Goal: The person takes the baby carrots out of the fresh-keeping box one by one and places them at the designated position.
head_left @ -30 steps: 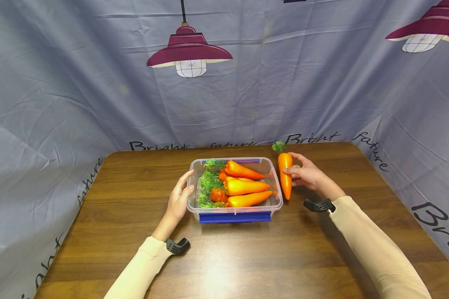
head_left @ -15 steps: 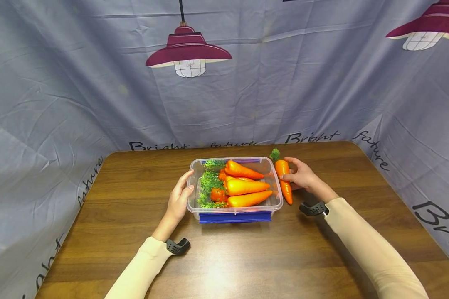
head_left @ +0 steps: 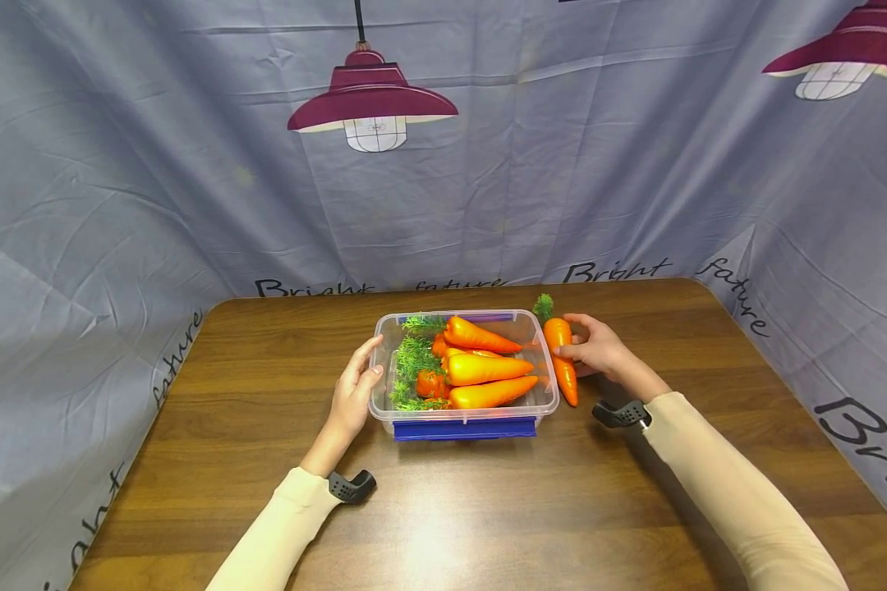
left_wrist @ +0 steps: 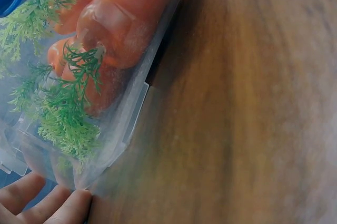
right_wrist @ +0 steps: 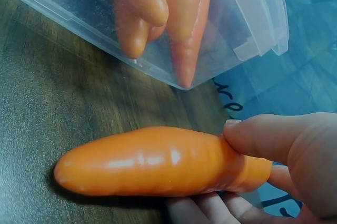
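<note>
A clear plastic container (head_left: 464, 416) sits on the table, holding several orange carrots (head_left: 491, 368) with green tops bunched at its left end. My left hand (head_left: 351, 394) rests against the container's left end, thumb and fingers at the rim; in the left wrist view its fingertips (left_wrist: 73, 205) touch the clear wall. Just right of the container, my right hand (head_left: 597, 346) grips another carrot (head_left: 559, 334) from the side, its green tuft pointing to the back. In the right wrist view this carrot (right_wrist: 142, 163) lies low over the wood, thumb on top and fingers underneath.
A blue latch flap (head_left: 464, 428) hangs along the container's front. The brown wooden table (head_left: 266, 410) spreads around it, reaching back to a grey printed curtain (head_left: 414, 213) that also closes off both sides.
My right hand has brought the carrot slightly nearer and lower, with its thick end tilting toward the container; in the last half second it barely moves. The left hand stays put.
</note>
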{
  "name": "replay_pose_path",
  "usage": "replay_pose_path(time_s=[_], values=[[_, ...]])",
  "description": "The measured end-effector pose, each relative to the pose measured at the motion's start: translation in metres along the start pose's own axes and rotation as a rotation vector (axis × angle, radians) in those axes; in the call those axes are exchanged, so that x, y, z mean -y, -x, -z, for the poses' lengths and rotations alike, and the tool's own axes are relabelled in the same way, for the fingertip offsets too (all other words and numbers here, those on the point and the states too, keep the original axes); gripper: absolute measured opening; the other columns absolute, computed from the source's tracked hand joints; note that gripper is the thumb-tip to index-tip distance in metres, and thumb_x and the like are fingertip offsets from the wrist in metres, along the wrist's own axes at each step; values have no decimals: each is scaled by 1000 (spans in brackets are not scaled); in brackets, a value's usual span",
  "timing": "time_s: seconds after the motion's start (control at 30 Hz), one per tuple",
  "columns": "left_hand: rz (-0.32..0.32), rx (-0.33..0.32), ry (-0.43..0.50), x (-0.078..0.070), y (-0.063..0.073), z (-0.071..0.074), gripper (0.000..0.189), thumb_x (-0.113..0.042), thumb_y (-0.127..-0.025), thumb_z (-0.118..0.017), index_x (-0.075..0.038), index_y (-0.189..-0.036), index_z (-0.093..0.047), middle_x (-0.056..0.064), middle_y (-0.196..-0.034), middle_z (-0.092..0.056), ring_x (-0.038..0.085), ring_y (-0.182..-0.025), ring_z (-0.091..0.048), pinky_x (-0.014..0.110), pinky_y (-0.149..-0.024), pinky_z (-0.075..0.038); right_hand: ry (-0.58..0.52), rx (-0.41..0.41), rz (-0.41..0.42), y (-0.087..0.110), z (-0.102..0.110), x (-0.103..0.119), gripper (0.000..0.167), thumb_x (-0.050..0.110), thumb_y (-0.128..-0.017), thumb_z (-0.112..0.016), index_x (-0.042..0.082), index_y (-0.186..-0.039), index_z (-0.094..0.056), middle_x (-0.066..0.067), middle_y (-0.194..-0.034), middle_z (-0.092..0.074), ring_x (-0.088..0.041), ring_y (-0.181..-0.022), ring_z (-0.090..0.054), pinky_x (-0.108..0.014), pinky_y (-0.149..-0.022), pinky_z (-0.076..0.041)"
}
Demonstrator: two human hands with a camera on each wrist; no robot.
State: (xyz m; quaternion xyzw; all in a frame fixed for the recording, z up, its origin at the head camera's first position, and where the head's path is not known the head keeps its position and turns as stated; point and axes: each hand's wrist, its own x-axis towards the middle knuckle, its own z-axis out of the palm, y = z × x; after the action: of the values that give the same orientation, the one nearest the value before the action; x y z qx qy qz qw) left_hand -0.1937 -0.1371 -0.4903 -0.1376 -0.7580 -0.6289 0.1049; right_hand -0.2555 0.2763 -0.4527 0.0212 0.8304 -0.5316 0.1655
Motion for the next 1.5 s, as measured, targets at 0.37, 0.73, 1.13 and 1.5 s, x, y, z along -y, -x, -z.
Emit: replay_pose_path(time_s=[0.37, 0.73, 1.13, 1.5], values=[[2, -5, -12, 0, 0, 0, 50, -4, -99, -46, 0, -149, -47, 21, -157, -45, 36, -149, -36, 8, -113, -27, 37, -13, -24, 2, 5, 1, 85, 10, -92, -71, 0, -159, -19, -38, -139, -49, -13, -82, -67, -42, -70, -64], [3, -4, -15, -1, 0, 0, 49, -4, -100, -46, 0, -149, -47, 21, -158, -45, 36, -150, -34, 9, -115, -25, 63, -47, -43, 4, 14, -1, 85, 17, -94, -70, 0, -160, -20, -31, -134, -53, -10, -81, -63, -36, -70, -64], [-3, -2, -6, -1, 0, 0, 49, -3, -99, -46, 2, -148, -46, 23, -158, -44, 37, -150, -33, 10, -115, -25, 83, -91, 0, 14, 36, 24, 82, 14, -97, -67, 2, -161, -18, -34, -143, -46, -21, -95, -64, -42, -76, -64], [9, 2, -20, -1, 0, 0, 49, -4, -100, -45, 0, -149, -46, 21, -159, -43, 36, -151, -32, 11, -115, -26, 182, 4, 191, 27, 19, 86, 71, 18, -97, -68, 9, -158, -33, -31, -144, -51, -40, -116, -64, -43, -81, -63]])
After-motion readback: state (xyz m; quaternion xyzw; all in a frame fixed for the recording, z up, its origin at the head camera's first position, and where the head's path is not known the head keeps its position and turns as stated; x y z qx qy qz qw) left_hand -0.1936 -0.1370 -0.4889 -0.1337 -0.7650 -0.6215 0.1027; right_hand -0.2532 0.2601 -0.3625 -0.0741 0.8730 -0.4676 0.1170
